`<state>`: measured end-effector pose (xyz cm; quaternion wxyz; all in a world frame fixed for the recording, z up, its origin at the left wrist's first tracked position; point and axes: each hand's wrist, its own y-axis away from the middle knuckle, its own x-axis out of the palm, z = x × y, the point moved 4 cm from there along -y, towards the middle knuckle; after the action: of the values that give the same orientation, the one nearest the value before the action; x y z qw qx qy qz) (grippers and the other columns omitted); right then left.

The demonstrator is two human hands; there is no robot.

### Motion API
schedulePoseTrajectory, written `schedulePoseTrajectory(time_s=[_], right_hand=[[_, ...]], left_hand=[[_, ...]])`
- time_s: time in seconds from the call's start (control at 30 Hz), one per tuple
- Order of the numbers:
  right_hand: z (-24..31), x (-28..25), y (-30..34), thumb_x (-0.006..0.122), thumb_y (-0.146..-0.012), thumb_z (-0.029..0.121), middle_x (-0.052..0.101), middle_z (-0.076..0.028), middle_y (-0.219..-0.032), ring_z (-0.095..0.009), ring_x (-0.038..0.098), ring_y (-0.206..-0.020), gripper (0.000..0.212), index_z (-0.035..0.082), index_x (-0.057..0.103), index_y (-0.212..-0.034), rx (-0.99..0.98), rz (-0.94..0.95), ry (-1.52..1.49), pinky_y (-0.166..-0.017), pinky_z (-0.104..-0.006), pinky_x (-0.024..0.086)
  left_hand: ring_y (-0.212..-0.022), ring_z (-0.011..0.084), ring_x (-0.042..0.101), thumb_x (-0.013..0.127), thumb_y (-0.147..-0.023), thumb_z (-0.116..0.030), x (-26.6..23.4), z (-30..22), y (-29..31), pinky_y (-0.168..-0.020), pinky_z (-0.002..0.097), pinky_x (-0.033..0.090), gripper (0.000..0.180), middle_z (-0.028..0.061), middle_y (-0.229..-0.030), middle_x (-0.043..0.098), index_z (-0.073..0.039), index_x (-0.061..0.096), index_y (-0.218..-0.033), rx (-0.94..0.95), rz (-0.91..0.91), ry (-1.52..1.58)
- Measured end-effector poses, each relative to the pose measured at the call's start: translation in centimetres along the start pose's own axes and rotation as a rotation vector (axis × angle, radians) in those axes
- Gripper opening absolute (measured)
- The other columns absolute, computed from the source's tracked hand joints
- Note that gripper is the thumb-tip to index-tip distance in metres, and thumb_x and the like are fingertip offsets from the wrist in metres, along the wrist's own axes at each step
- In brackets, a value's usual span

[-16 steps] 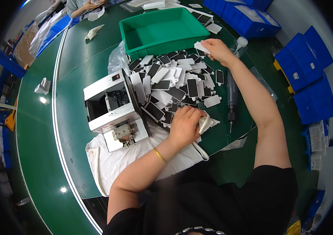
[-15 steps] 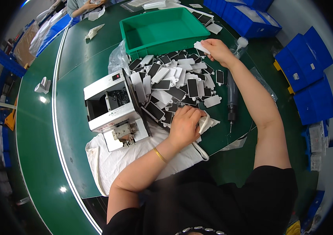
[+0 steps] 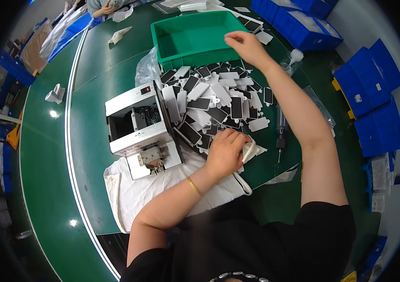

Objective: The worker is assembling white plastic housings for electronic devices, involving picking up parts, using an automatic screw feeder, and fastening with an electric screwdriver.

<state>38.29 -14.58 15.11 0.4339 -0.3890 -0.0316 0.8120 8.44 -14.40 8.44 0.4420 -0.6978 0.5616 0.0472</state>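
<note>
My right hand (image 3: 248, 46) is raised over the right side of a green plastic bin (image 3: 195, 60). Its fingers are loosely bent, and nothing shows between them. At the near edge of a heap of flat black-and-white rectangular pieces (image 3: 236, 108), my left hand (image 3: 228, 151) is closed on a bunched white cloth (image 3: 254, 149), which sticks out beside the thumb. What lies under the palm is hidden. The pieces have small tabs with holes. Some show a black face, others a white one.
A silver box-shaped machine (image 3: 139, 123) with dark small parts inside stands left of the heap, by a white cloth bag (image 3: 129, 195). A dark power screwdriver (image 3: 281, 131) lies to the right. Blue bins (image 3: 310, 28) are beyond. A co-worker's hand (image 3: 106, 10) shows at the far left.
My right hand has moved left and up to the bin. The white piece it held is no longer visible in it. My left hand keeps its place on the cloth.
</note>
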Motion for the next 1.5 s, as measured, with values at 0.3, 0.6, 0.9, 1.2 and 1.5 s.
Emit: schedulePoseTrajectory(time_s=[0.3, 0.6, 0.9, 1.2, 1.5], right_hand=[[1.7, 10.2, -2.1, 0.055, -0.093, 0.054, 0.071, -0.005, -0.113, -0.024, 0.057, -0.117, 0.045, 0.019, 0.072, -0.115, 0.065, 0.246, 0.42, -0.106, -0.0387, 0.029], [1.2, 9.6, -1.2, 0.053, -0.091, 0.059, 0.072, -0.005, -0.107, -0.023, 0.056, -0.114, 0.047, 0.023, 0.074, -0.113, 0.057, 0.246, 0.413, -0.101, -0.0398, 0.025], [0.8, 8.5, -1.2, 0.06, -0.086, 0.063, 0.069, -0.008, -0.097, -0.023, 0.054, -0.115, 0.05, 0.022, 0.074, -0.11, 0.117, 0.237, 0.386, -0.104, -0.0375, 0.023], [0.0, 8.1, -1.2, 0.063, -0.078, 0.07, 0.072, -0.01, -0.105, -0.024, 0.057, -0.119, 0.058, 0.022, 0.075, -0.108, 0.112, 0.222, 0.421, -0.106, -0.0388, 0.024], [1.3, 9.3, -0.9, 0.065, -0.079, 0.068, 0.064, -0.012, -0.118, -0.027, 0.048, -0.124, 0.058, 0.023, 0.072, -0.115, 0.115, 0.219, 0.429, -0.108, -0.039, 0.022]], left_hand=[[-0.093, 0.0257, 0.06, 0.069, -0.063, -0.003, 0.3, 0.1, 0.0, -0.081, 0.0384, 0.046, 0.035, 0.0043, -0.091, 0.064, -0.01, 0.063, -0.096, 0.002, -0.006, -0.02], [-0.095, 0.0275, 0.059, 0.071, -0.067, -0.005, 0.4, 0.3, -0.3, -0.082, 0.0394, 0.046, 0.032, 0.0053, -0.095, 0.065, -0.009, 0.064, -0.097, 0.01, 0.008, -0.007], [-0.096, 0.0278, 0.059, 0.071, -0.065, -0.004, 0.4, 0.2, -0.2, -0.084, 0.0394, 0.046, 0.035, 0.0057, -0.095, 0.064, -0.009, 0.063, -0.099, 0.011, 0.016, 0.003], [-0.095, 0.0266, 0.059, 0.067, -0.066, -0.002, 0.2, 0.0, -0.2, -0.084, 0.0396, 0.046, 0.03, 0.0058, -0.091, 0.064, -0.01, 0.063, -0.095, 0.021, -0.018, 0.025], [-0.097, 0.0274, 0.059, 0.07, -0.061, 0.001, 0.7, 0.2, 0.0, -0.083, 0.0392, 0.046, 0.041, 0.0058, -0.094, 0.063, -0.01, 0.062, -0.1, -0.013, 0.02, 0.034]])
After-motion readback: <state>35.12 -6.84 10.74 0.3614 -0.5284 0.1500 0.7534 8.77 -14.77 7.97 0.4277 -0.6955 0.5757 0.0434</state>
